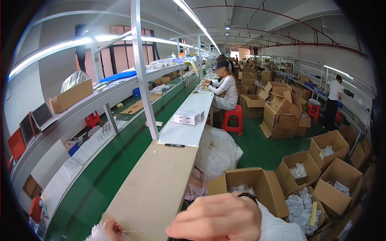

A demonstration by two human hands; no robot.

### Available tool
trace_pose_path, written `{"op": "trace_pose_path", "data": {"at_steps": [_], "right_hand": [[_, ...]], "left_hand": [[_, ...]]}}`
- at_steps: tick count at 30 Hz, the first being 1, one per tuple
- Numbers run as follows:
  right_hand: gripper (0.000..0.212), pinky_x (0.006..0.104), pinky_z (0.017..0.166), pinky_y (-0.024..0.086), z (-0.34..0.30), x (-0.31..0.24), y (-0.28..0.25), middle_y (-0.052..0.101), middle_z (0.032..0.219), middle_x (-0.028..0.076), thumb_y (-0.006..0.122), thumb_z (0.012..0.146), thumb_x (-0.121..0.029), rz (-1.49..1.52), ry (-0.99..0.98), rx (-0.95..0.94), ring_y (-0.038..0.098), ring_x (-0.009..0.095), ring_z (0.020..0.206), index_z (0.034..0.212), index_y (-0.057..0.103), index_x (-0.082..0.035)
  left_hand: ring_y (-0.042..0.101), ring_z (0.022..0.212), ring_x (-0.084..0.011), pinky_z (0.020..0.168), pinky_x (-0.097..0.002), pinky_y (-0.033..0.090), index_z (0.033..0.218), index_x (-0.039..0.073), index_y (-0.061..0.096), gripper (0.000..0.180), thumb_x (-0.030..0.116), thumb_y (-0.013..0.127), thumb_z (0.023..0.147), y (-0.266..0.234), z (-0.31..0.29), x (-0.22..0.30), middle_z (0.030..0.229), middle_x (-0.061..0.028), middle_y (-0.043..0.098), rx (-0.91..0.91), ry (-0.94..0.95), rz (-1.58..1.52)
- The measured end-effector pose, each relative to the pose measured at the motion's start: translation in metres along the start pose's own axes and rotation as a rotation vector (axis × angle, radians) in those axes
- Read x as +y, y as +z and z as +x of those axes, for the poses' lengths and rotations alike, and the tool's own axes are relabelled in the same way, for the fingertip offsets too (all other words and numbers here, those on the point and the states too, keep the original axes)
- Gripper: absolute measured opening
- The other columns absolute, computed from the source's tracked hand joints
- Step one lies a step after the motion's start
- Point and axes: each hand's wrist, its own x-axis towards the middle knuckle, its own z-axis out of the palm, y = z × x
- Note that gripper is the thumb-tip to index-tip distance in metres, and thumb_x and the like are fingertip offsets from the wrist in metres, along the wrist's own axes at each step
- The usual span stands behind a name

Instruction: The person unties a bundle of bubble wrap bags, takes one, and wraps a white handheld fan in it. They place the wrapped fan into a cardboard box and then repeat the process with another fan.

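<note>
My left hand (113,230) is low at the near end of the tan tabletop (148,182), with its fingers curled closed. Beside it lies a white, ridged bundle (95,233), cut off by the lower edge. A thin, clear edge like plastic film (133,231) shows just right of those fingers; I cannot make out what they grip. My right hand (219,217) looms large and slightly blurred close to the camera, over the bench's right edge. Its back faces me and the fingers are bent together, so anything in them is hidden. A dark band (247,196) circles that wrist.
A black marker (174,145) and white boxes (188,117) lie farther up the bench. Right of it stand a clear plastic bag (217,150) and open cartons (253,176) with white packets. A green conveyor belt (100,182) runs along the left. Another person (226,89) sits ahead.
</note>
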Motion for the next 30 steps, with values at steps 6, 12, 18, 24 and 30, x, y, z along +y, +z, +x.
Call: {"op": "trace_pose_path", "data": {"at_steps": [6, 12, 18, 24, 30], "right_hand": [[0.024, 0.0270, 0.048, 0.045, 0.021, -0.028, -0.011, 0.064, 0.088, 0.016, 0.073, 0.076, -0.013, 0.107, -0.037, 0.017, 0.060, 0.022, 0.063, 0.099, 0.068, -0.006], [0.018, 0.0260, 0.048, 0.045, 0.022, -0.034, -0.008, 0.064, 0.082, 0.015, 0.071, 0.076, -0.011, 0.067, 0.046, 0.085, 0.060, 0.022, 0.061, 0.089, 0.066, 0.000], [0.019, 0.0234, 0.048, 0.044, 0.004, -0.008, 0.009, 0.064, 0.080, 0.014, 0.068, 0.080, -0.014, -0.337, -0.381, 0.409, 0.061, 0.020, 0.061, 0.085, 0.066, 0.004], [0.013, 0.0384, 0.063, 0.050, -0.024, -0.001, 0.031, 0.057, 0.089, 0.012, 0.059, 0.075, -0.005, -0.323, 0.231, -0.342, 0.061, 0.028, 0.077, 0.088, 0.056, -0.002], [0.012, 0.0443, 0.066, 0.051, -0.072, 0.157, 0.119, 0.065, 0.081, 0.017, 0.054, 0.079, -0.009, -0.255, 0.683, -0.477, 0.063, 0.035, 0.076, 0.083, 0.062, -0.001]], "left_hand": [[0.045, 0.053, -0.0084, 0.048, -0.0220, 0.035, 0.078, 0.015, 0.055, 0.011, 0.019, 0.062, 0.084, 0.006, 0.008, -0.006, 0.060, 0.0044, 0.048, 0.015, -0.006, 0.036], [0.046, 0.052, -0.0080, 0.047, -0.0221, 0.036, 0.078, 0.014, 0.055, 0.010, 0.017, 0.063, 0.084, -0.007, 0.004, -0.004, 0.059, 0.0041, 0.047, 0.004, 0.043, 0.014], [0.049, 0.057, -0.0110, 0.050, -0.0238, 0.041, 0.077, 0.007, 0.057, 0.012, 0.012, 0.059, 0.088, 0.015, -0.033, 0.004, 0.064, 0.0010, 0.050, -0.099, 0.293, 0.257], [0.050, 0.063, -0.0161, 0.056, -0.0277, 0.042, 0.088, 0.004, 0.061, 0.007, 0.011, 0.060, 0.085, 0.014, -0.026, 0.005, 0.070, -0.0027, 0.053, -0.125, 0.160, 0.367], [0.054, 0.064, -0.0222, 0.059, -0.0331, 0.045, 0.089, 0.005, 0.061, 0.013, 0.011, 0.062, 0.078, -0.001, -0.006, -0.006, 0.071, -0.0064, 0.056, -0.196, 0.645, 0.838]]}}
